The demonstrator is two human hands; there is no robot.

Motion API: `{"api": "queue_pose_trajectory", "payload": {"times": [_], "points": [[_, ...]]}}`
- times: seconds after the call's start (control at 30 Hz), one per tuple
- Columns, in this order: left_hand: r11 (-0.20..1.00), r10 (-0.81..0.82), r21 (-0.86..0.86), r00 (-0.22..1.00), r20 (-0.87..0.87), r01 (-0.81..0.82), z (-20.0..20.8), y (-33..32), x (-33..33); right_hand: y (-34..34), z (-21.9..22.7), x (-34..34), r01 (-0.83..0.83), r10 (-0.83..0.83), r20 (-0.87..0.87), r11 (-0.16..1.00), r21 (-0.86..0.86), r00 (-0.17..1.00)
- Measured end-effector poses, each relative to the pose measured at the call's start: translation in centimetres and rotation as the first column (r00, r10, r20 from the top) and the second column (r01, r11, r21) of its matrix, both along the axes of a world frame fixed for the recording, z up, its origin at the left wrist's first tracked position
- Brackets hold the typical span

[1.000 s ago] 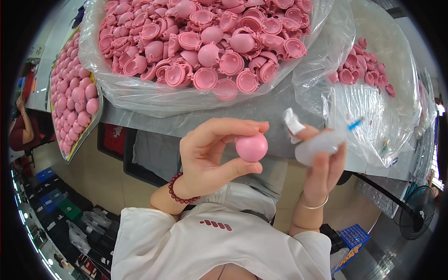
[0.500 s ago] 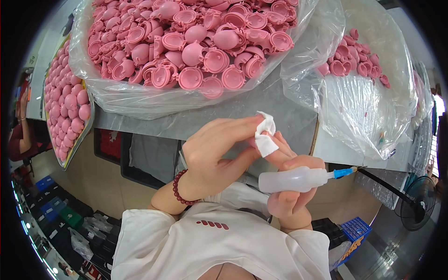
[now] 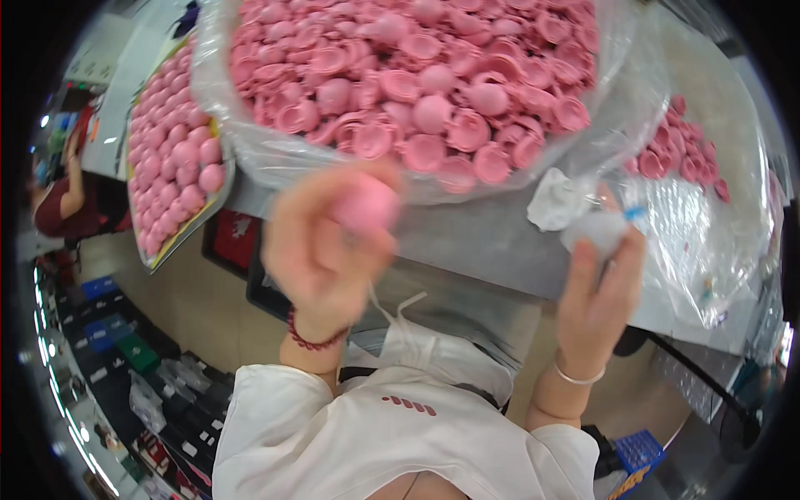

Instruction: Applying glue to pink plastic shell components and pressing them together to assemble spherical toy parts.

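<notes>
My left hand (image 3: 312, 250), blurred by motion and wearing a dark red bead bracelet, is closed round a rounded pink plastic piece (image 3: 367, 202). Blur hides whether this is a half shell or a whole ball. On the other side, my right hand (image 3: 596, 304) grips a translucent white squeeze bottle (image 3: 593, 232) with a blue needle tip (image 3: 635, 213). A crumpled white cloth or tissue (image 3: 553, 200) is next to the bottle, by the right fingers; I cannot tell whether they hold it. Beyond both hands, many pink shells (image 3: 425, 152) fill a clear plastic bag (image 3: 287, 162).
At the left is a yellow-edged tray (image 3: 223, 190) heaped with pink balls (image 3: 185, 154). More pink pieces (image 3: 683, 148) lie on a clear plastic sheet (image 3: 700, 242) at the right. A grey table (image 3: 475, 237) spans the front. Another person's arm (image 3: 75, 179) shows at far left.
My hands have moved apart. The left has left the white cloth and now holds a pink piece; the right has moved right and away from me with the bottle. The view has shifted.
</notes>
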State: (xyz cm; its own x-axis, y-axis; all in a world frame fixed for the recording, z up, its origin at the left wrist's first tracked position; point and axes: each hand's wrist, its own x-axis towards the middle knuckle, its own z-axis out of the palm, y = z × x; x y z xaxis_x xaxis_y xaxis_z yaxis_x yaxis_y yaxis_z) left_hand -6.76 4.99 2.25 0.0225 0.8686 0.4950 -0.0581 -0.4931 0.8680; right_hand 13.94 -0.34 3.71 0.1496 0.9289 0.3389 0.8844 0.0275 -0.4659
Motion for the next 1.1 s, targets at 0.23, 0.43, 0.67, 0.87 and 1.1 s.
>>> {"api": "queue_pose_trajectory", "payload": {"times": [0.23, 0.43, 0.67, 0.87, 1.1], "points": [[0.719, 0.635, 0.398, 0.307, -0.709, -0.569, 0.5, 6.0, -14.1, -1.1, -0.5, -1.0, -0.018, 0.154, -0.592, 0.973, 0.228, 0.791], [0.801, 0.382, 0.286, 0.081, -0.920, -0.525, 0.8, 9.4, -15.7, -1.4, -0.7, -0.7, 0.015, 0.187, -0.712, 0.963, 0.268, 0.677], [0.777, 0.622, 0.393, 0.500, -0.603, -0.492, 3.0, 8.3, -10.0, -2.6, -0.8, -0.1, 0.145, 0.138, -0.798, 0.952, 0.271, 0.587], [0.946, 0.323, 0.270, 0.427, -0.844, -0.182, 2.5, 7.4, -5.0, -3.1, -0.7, 0.0, 0.141, 0.187, -0.848, 0.946, 0.291, 0.496], [0.929, 0.357, 0.310, 0.266, -0.896, -0.202, 1.8, 6.9, -5.7, -3.9, -1.1, 0.0, 0.164, 0.164, -0.875, 0.951, 0.263, 0.455]]}}
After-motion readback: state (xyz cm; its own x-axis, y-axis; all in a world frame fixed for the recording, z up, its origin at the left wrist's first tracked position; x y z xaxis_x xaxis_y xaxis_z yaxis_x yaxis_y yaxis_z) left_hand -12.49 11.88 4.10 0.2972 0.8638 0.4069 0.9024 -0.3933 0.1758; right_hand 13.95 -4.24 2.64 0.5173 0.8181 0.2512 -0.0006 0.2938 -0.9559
